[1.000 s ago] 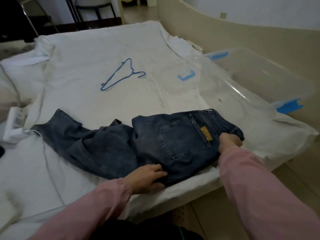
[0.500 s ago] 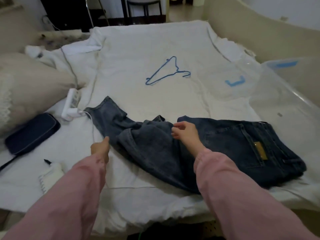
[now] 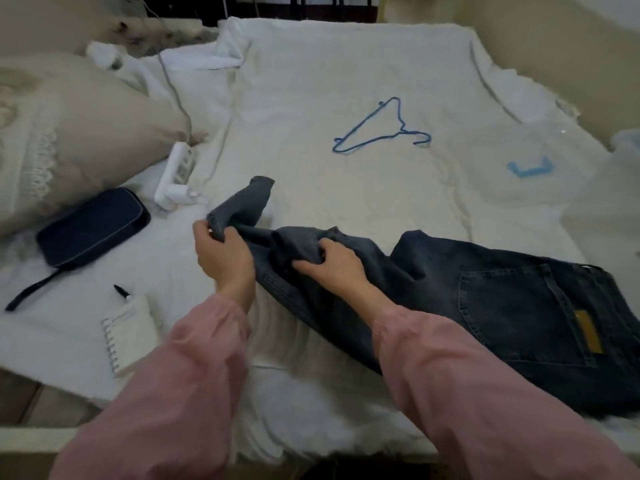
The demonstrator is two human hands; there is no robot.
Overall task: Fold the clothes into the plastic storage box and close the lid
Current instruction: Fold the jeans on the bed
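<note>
Head camera looks down on a bed covered with a white sheet [image 3: 329, 81], where a pair of dark blue denim jeans [image 3: 519, 306] lies across the near right part, back pocket and tan leather patch facing up. The left hand [image 3: 221, 254] has its grip closed on the hem end of one leg, raising that end off the sheet. The right hand [image 3: 332, 268], just beside it, has its grip closed on a bunched fold of the same denim. Both arms wear pink sleeves. A blue wire hanger [image 3: 381, 133] lies flat on the sheet beyond the jeans, well apart from them. A clear plastic storage box [image 3: 571, 161] with a blue latch [image 3: 530, 168] sits at the right edge, only partly in view. On the left are a beige pillow [image 3: 69, 133], a navy zip pouch [image 3: 93, 226], a white power strip [image 3: 176, 174], a spiral notepad [image 3: 128, 334] and a black pen [image 3: 122, 292].
</note>
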